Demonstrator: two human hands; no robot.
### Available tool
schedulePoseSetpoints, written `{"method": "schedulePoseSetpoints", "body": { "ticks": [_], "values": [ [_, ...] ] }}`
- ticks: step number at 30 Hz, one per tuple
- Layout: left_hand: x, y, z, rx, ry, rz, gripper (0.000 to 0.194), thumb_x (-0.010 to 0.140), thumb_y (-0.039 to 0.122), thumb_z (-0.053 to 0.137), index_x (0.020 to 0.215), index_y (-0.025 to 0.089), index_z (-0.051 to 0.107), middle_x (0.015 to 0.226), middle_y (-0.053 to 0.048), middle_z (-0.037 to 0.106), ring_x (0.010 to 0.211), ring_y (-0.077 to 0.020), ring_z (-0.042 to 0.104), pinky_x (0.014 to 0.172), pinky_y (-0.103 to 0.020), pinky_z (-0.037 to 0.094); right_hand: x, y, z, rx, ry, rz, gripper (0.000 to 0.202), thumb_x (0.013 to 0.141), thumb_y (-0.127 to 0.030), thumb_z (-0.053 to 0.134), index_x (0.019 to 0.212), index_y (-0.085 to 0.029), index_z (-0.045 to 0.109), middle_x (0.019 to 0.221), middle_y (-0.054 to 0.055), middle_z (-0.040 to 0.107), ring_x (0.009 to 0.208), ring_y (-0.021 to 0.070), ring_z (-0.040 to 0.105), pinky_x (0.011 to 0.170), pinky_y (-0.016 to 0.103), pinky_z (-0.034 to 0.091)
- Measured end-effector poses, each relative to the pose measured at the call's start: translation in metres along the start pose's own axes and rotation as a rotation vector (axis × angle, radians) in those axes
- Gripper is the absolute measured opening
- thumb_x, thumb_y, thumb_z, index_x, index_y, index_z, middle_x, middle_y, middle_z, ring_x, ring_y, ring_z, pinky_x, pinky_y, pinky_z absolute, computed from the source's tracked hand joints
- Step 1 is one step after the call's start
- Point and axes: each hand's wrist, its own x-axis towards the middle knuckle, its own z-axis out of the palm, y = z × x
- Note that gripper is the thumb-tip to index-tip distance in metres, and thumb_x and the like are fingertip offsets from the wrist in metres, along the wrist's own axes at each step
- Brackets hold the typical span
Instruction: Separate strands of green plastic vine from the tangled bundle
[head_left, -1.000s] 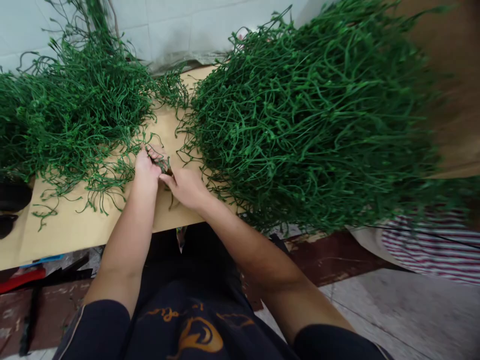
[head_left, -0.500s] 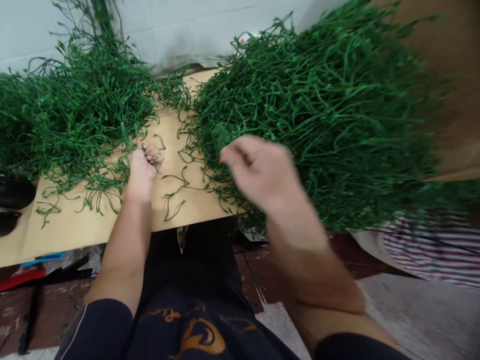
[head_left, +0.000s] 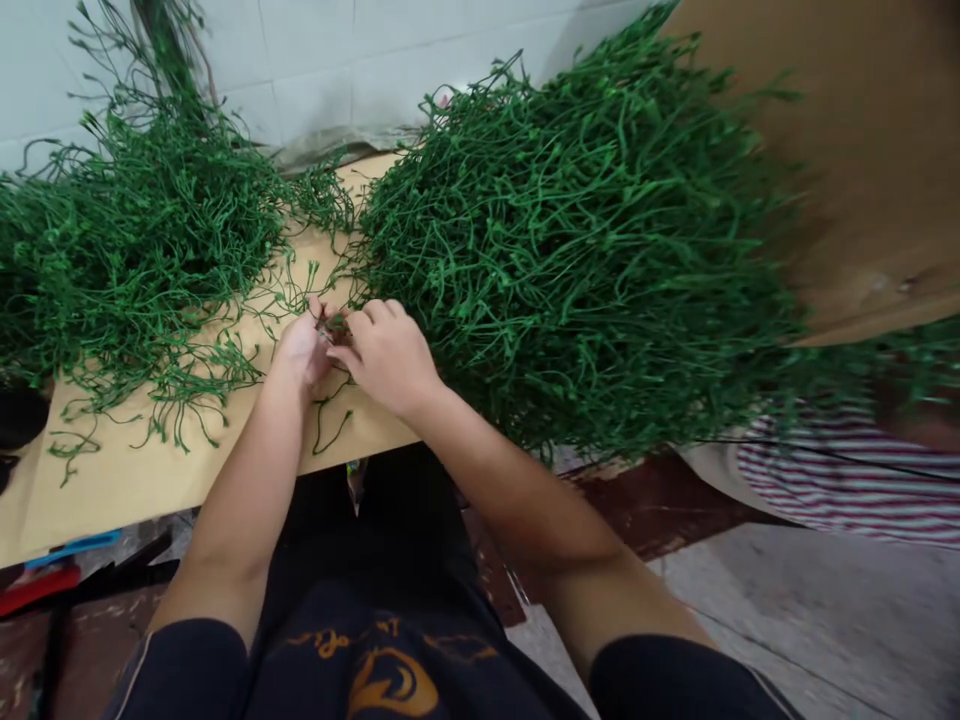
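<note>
Over the tan board (head_left: 180, 475), my left hand (head_left: 304, 350) is closed around a few thin green stems (head_left: 330, 325). My right hand (head_left: 390, 360) meets it from the right, its fingers bent and pressed at the same stems. A big heap of green stems with small buds (head_left: 585, 240) lies just right of my right hand. Another heap (head_left: 142, 240) spreads out to the left of my left hand. Loose stems (head_left: 330, 425) lie on the board by my wrists.
White tiled wall (head_left: 315, 60) stands behind the board. A brown cardboard sheet (head_left: 870, 170) is at the right. Striped red and white cloth (head_left: 847, 485) shows at lower right. Red (head_left: 37, 590) and blue (head_left: 82, 545) items lie below the board at left.
My right hand has moved left from the edge of the right heap to meet my left hand at the stems. The view has shifted slightly to the right.
</note>
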Motion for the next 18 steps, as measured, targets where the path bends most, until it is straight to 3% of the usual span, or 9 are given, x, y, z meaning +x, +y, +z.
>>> {"method": "schedulePoseSetpoints", "body": {
  "ticks": [5,9,13,15,18],
  "values": [
    [0.000,0.001,0.002,-0.042,0.009,-0.042,0.042,0.095,0.036,0.033,0.061,0.015,0.048,0.052,0.002,0.054,0.042,-0.0066,0.050,0.044,-0.018,0.038,0.008,0.013,0.015,0.141,-0.031,-0.061,0.031,0.091,-0.020,0.034,0.095,-0.011,0.063,0.097,0.014,0.063,0.090,0.0220,0.051,0.081,0.034,0.040],
    [0.009,0.003,-0.006,-0.117,0.065,-0.002,0.048,0.096,0.038,0.025,0.059,0.016,0.046,0.054,-0.001,0.059,0.048,-0.0104,0.057,0.052,-0.023,0.047,-0.015,0.007,0.009,0.203,0.113,-0.299,0.031,0.088,-0.018,0.033,0.076,-0.016,0.061,0.078,0.010,0.061,0.078,0.0194,0.047,0.074,0.032,0.040],
    [0.010,0.006,-0.015,-0.135,0.104,0.102,0.047,0.096,0.038,0.025,0.060,0.016,0.046,0.054,-0.002,0.060,0.057,-0.0122,0.063,0.060,-0.024,0.052,-0.038,-0.004,-0.015,0.232,0.287,-0.490,0.035,0.088,-0.016,0.032,0.065,-0.019,0.058,0.066,0.005,0.056,0.070,0.0155,0.044,0.068,0.030,0.039],
    [0.006,0.006,-0.015,-0.050,0.061,0.082,0.045,0.095,0.039,0.027,0.062,0.016,0.048,0.057,-0.003,0.063,0.063,-0.0130,0.066,0.064,-0.026,0.053,-0.035,0.010,-0.037,0.177,0.367,-0.374,0.035,0.090,-0.021,0.031,0.071,-0.018,0.061,0.072,0.006,0.057,0.074,0.0153,0.048,0.071,0.033,0.039],
    [-0.003,0.003,-0.011,0.147,-0.075,-0.042,0.038,0.094,0.036,0.034,0.068,0.015,0.053,0.066,-0.005,0.067,0.067,-0.0142,0.067,0.068,-0.029,0.054,-0.020,0.062,-0.075,0.036,0.530,0.015,0.043,0.094,-0.037,0.027,0.093,-0.013,0.063,0.094,0.012,0.059,0.092,0.0209,0.053,0.076,0.043,0.037]
  ]
}}
